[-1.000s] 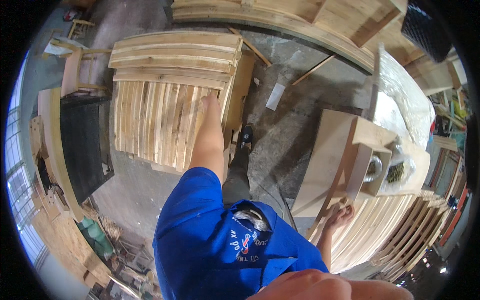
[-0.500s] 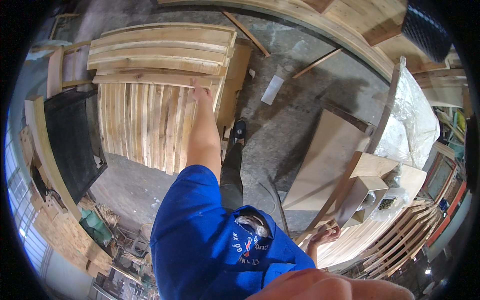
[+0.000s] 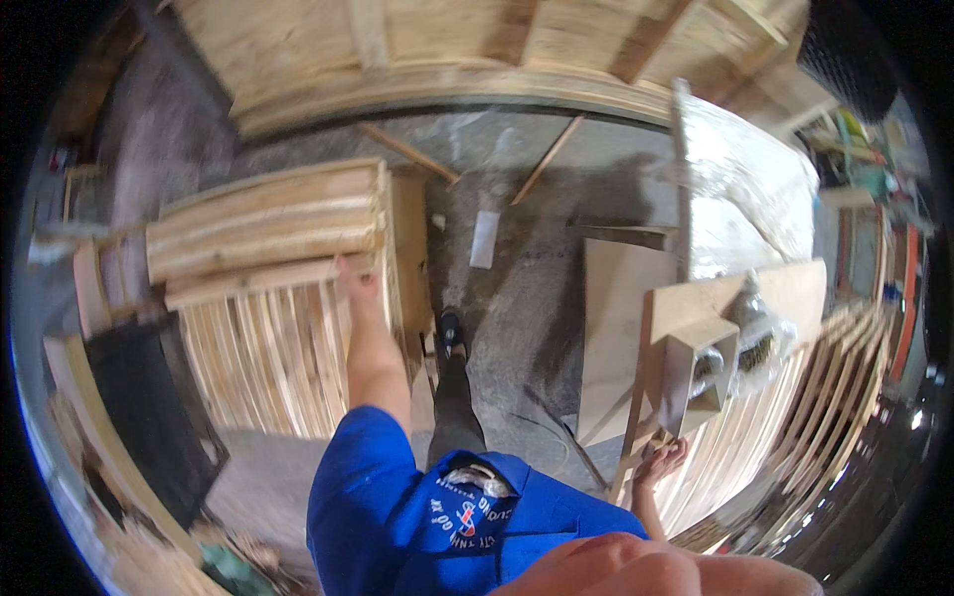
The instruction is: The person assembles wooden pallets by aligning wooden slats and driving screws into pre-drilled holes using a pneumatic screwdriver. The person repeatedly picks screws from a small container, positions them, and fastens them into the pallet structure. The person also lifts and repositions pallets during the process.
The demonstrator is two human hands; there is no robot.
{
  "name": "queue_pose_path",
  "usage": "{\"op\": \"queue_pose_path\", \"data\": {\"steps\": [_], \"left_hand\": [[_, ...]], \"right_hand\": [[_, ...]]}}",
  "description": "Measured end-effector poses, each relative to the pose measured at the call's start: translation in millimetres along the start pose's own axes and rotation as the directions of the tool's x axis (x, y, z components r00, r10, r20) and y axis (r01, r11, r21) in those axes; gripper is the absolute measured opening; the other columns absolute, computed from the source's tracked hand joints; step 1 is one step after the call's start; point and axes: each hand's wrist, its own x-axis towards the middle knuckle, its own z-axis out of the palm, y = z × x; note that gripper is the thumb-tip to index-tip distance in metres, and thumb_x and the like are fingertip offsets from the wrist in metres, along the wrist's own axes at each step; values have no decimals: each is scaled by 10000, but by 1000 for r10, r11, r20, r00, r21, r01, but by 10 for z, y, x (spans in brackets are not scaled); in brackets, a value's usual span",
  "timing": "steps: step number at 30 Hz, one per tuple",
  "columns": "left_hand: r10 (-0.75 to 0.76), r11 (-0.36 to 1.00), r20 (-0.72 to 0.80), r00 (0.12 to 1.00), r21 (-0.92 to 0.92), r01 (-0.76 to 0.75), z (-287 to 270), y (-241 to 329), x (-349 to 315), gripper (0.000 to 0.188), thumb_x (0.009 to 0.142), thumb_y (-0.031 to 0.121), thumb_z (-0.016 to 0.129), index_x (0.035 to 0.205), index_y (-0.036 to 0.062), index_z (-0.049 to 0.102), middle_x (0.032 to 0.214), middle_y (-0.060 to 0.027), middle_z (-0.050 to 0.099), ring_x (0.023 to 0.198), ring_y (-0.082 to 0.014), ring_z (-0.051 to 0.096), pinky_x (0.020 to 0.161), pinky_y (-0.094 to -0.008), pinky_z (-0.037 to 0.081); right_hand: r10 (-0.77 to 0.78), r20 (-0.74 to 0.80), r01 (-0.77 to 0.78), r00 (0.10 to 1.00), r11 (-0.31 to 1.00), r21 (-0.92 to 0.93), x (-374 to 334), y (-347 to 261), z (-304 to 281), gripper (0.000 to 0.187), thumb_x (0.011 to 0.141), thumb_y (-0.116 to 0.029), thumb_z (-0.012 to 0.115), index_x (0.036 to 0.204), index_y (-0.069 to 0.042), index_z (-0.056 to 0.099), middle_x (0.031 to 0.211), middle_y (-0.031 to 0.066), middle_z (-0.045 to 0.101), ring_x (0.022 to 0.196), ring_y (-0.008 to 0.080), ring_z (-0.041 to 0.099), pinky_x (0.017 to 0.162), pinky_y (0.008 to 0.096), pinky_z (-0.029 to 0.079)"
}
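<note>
My left hand (image 3: 360,288) reaches forward to a stack of pale wooden planks (image 3: 268,363). Its fingers close on the right end of a single plank (image 3: 248,282), which lies crosswise over the lengthwise ones. More planks (image 3: 263,221) are piled crosswise just beyond. Low on the right, my right hand (image 3: 660,465) has curled fingers beside the near end of a wooden board (image 3: 651,372). A small yellowish bit shows at its fingertips, too small to name. An open wooden box (image 3: 686,372) sits just above that hand, with a plastic bag (image 3: 763,343) holding dark contents beside it.
Two thin sticks (image 3: 409,152) and a white sheet (image 3: 484,239) lie on the concrete floor. A flat panel (image 3: 621,333) and a plastic-wrapped stack (image 3: 750,194) stand right of centre. A black panel (image 3: 149,397) leans at left; a large wooden structure (image 3: 447,45) spans the far side.
My view has swung, so the plank stack and floor things sit lower and further left in the picture. My left hand stays at the same plank end, my right hand by the board.
</note>
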Motion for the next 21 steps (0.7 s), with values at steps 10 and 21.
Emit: {"op": "queue_pose_path", "data": {"steps": [10,21], "left_hand": [[192,973,-46,980,140,-184,70,549,-1324,539,847,480,476,1179,55,467,1132,-106,527,1049,-259,492,903,-411,403],[487,809,142,862,299,-507,-115,900,-2578,459,842,421,525,1014,-4,536,929,-112,573,877,-230,565,738,-373,489]], "right_hand": [[123,-36,-123,992,992,19,-41,52,-232,331,763,-224,492,1073,-108,515,1169,101,474,1090,315,420,929,437,302],[112,-123,-81,986,969,233,-152,324,-497,238,741,-214,560,959,-120,561,1078,72,519,1039,286,456,878,427,347]]}}
